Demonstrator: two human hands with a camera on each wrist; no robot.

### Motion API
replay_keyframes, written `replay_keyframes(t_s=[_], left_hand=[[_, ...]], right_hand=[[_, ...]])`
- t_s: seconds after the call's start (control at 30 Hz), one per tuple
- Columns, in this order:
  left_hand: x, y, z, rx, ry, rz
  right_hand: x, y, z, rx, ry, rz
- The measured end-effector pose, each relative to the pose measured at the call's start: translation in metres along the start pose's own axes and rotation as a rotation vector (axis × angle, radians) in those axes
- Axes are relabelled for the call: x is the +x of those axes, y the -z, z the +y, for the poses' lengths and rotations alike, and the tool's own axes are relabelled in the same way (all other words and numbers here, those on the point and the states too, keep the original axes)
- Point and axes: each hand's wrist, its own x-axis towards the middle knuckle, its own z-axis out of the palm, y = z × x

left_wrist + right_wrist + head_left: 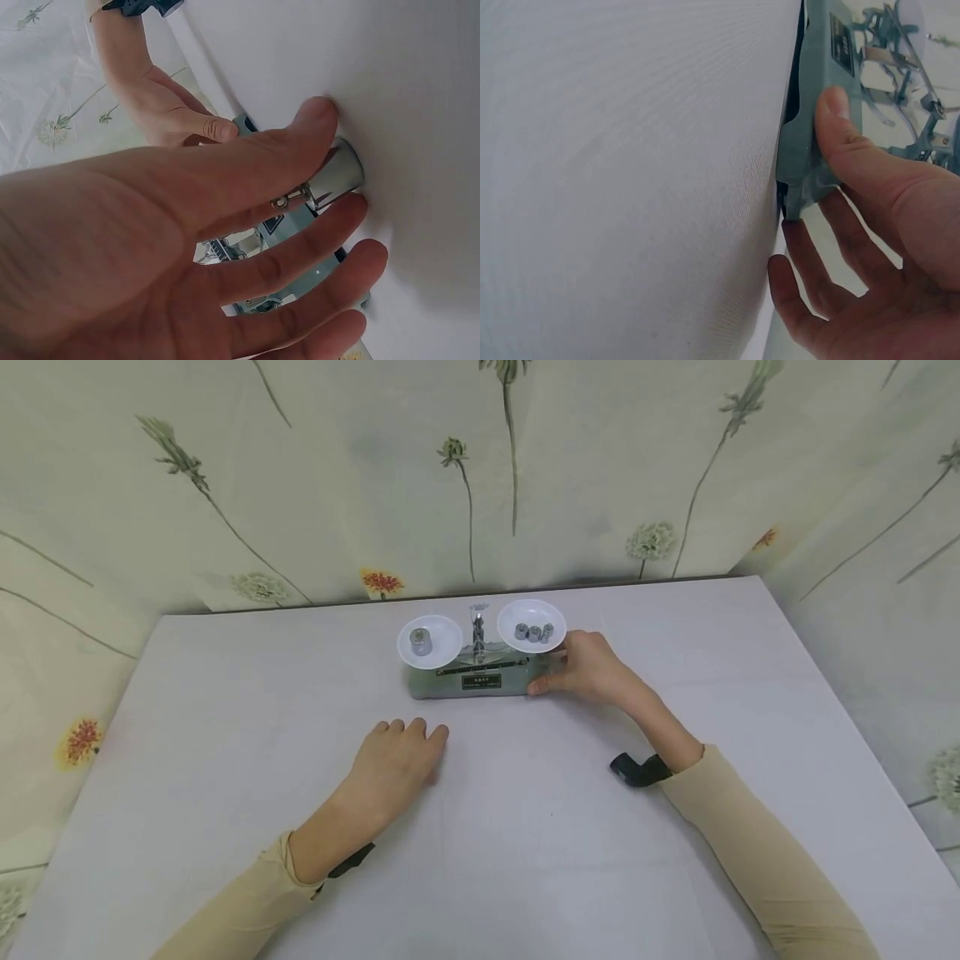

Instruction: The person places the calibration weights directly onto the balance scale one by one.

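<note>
A small balance scale (480, 681) with a grey-green base stands near the table's far edge. Its left white pan (447, 656) carries one larger metal weight (421, 642); three small metal weights (535, 633) lie in the right pan (532, 610). My right hand (596, 668) grips the right end of the base (817, 150), thumb on the front and fingers around the end. In front of the scale, my left hand (393, 764) pinches a shiny metal cylinder (339, 174), apparently a weight, between thumb and forefinger. The hand hides that cylinder in the head view.
A white cloth covers the table (247, 710). Behind it hangs a curtain (337, 485) printed with flowers. Black straps with wrist mounts (637, 770) sit at both wrists, by the beige sleeves (750, 852).
</note>
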Motion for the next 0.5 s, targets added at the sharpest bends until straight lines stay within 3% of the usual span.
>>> replay_keyframes(t_s=[0.5], left_hand=[[0.0018,-0.0037,-0.0045,-0.052,0.019,-0.07]], right_hand=[[-0.0011,0.0004,-0.0018,-0.015,0.014,0.007]])
